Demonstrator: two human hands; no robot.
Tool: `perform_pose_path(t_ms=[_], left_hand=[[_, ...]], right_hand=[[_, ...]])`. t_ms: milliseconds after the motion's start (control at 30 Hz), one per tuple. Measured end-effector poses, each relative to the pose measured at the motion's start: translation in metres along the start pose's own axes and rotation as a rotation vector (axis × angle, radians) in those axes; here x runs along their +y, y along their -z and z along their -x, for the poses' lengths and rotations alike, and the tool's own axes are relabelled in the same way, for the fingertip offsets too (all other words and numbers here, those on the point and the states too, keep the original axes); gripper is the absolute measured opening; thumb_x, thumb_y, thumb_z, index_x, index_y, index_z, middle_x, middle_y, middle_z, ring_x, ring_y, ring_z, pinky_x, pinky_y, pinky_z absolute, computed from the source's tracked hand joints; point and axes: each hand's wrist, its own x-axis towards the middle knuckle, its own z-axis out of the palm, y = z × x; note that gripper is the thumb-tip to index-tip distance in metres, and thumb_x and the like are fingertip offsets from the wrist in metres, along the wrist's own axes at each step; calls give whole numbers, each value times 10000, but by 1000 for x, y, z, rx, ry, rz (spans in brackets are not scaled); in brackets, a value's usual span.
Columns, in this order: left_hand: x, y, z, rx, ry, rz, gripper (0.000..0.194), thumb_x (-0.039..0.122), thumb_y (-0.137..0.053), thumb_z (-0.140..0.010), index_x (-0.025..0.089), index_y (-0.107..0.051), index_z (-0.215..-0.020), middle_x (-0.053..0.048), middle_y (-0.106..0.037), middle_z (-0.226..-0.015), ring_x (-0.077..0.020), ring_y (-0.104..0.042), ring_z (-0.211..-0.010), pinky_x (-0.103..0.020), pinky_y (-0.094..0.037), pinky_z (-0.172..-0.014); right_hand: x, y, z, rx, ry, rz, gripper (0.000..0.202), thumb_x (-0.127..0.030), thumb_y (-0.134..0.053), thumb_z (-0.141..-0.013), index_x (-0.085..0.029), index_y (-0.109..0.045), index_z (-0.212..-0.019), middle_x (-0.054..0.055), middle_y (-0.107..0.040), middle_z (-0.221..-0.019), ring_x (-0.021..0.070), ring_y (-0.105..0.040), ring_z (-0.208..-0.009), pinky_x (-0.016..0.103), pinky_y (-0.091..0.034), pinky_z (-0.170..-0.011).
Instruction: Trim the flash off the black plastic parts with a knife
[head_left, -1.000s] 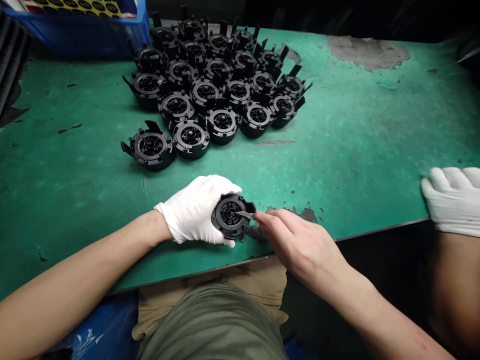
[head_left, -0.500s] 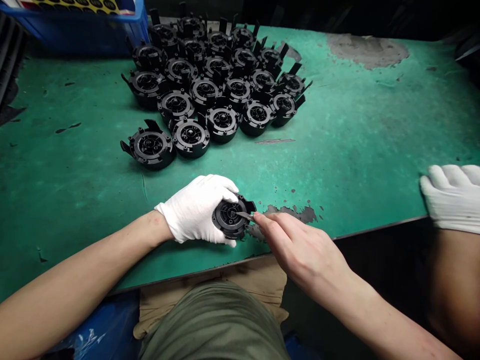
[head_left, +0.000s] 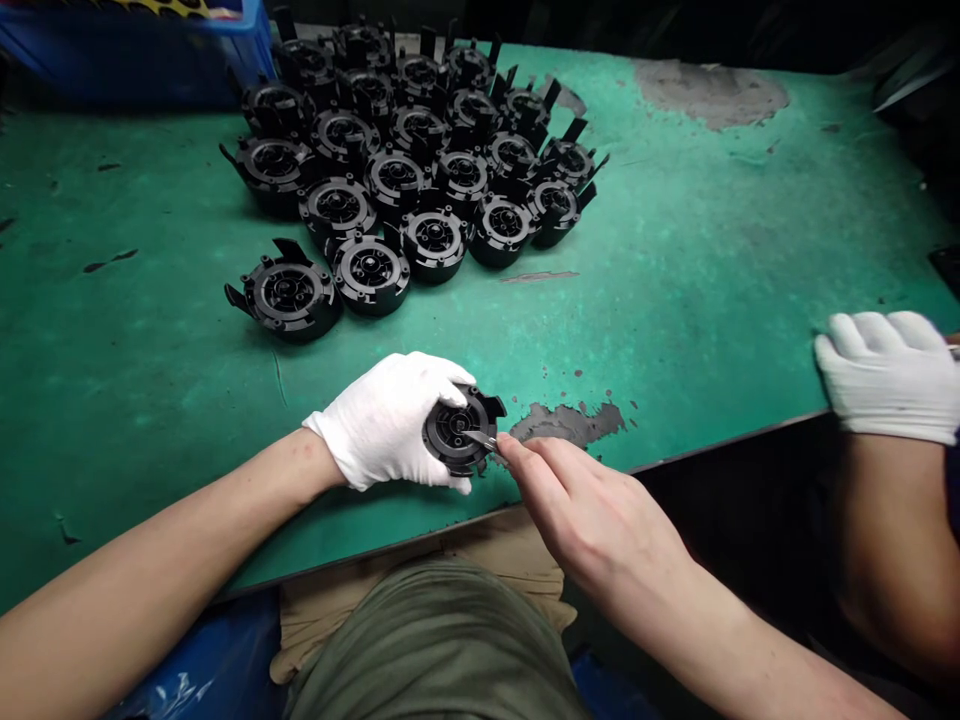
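Observation:
My left hand (head_left: 394, 420), in a white glove, is closed around a round black plastic housing (head_left: 444, 440) near the front edge of the table. The housing's ringed, ribbed face is turned up towards me. In my bare right hand (head_left: 592, 500) is a knife with a pointed metal blade (head_left: 480, 440); my fingers hide its handle. The blade's tip lies over the middle of the housing, though whether it touches the plastic I cannot tell.
Several similar black housings (head_left: 373, 268) stand grouped on the worn green table (head_left: 675, 260). At the back left is a blue bin (head_left: 150, 65). Another person's white-gloved hand (head_left: 889, 375) rests by the table edge at right.
The view has shifted slightly, so the housings on the table appear further left. Both my hands keep their hold, with the blade still over the housing's centre. More of the other person's arm shows.

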Motion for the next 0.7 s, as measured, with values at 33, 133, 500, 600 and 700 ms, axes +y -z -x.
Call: perform_pose_path(t_ms=[33,133,500,600,700], left_hand=[[0,-1,1,7,-1,-9,795,699,-1023,-510,188,-748,-1054,-144,-790,-1274,-362,-779,-1145,-489,-615,-1053],[2,-2,2,20,14,-30,806,734,-1010,-502,170,-753,-1017,-160,-788,-1252,-371,-771,-1150,-494,-614,-1056],[-1,-4,7,112,-44,57,901,657,-1018,-582,178,-628,-1239,-205,-731,-1383,-371,-742,-1249,-507,-616,-1074],[1,-3,5,51,42,74,992,634,-1017,-581,190,-602,-1364,-166,-757,-1310,-372,-758,-1198,-510,-616,-1072],[4,-1,1,22,92,75,965,628,-1016,-569,204,-639,-1350,-147,-771,-1271,-380,-764,-1165,-519,-617,-1065]], right_hand=[[-2,0,1,0,-10,0,436,19,-329,-1058,10,-566,-1424,125,-718,-963,209,-660,-810,308,-500,-627],[-8,-3,4,-2,-39,-11,419,15,-352,-1060,6,-556,-1426,109,-692,-932,210,-640,-791,309,-493,-613],[0,-22,5,98,-242,-357,232,-189,-562,-1124,-122,-600,-1343,95,-706,-1019,197,-723,-891,310,-579,-762],[1,-23,4,87,-224,-318,208,-182,-547,-1130,-141,-592,-1329,86,-717,-1026,189,-730,-907,297,-574,-757],[-3,-23,4,55,-213,-264,208,-174,-514,-1139,-143,-588,-1331,76,-709,-991,179,-715,-880,287,-556,-733]])
